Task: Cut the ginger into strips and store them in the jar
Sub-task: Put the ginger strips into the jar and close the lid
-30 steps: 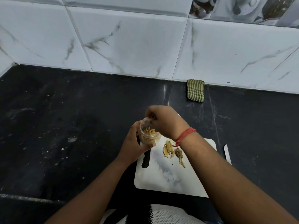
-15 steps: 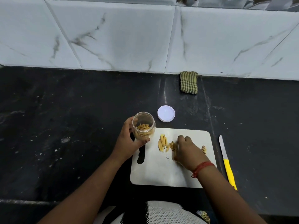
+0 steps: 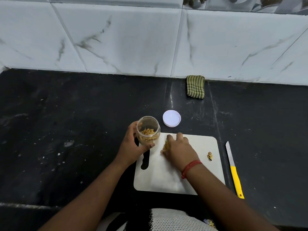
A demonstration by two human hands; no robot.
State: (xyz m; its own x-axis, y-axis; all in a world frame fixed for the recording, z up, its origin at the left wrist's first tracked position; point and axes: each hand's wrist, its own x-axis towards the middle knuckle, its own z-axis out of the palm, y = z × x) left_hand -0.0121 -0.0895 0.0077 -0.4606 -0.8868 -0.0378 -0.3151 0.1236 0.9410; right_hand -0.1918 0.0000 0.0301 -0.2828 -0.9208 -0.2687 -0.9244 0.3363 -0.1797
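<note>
My left hand [image 3: 131, 145] grips a small clear jar [image 3: 148, 130] tilted toward me at the top left corner of the white cutting board [image 3: 196, 177]; several ginger strips lie inside it. My right hand [image 3: 179, 147] is down on the board just right of the jar, fingers curled around a bunch of ginger strips [image 3: 166, 145], which it mostly hides. A small ginger scrap [image 3: 210, 155] lies near the board's right edge. A yellow-handled knife [image 3: 234, 170] rests on the counter right of the board.
The jar's white lid [image 3: 171, 118] lies on the black counter [image 3: 66, 122] just behind the board. A folded green striped cloth [image 3: 195, 87] sits against the tiled wall. The counter's front edge runs close to my body.
My right hand left the jar's mouth, came down onto the board and slid left over the strips, gathering them. My left hand kept holding the jar.
</note>
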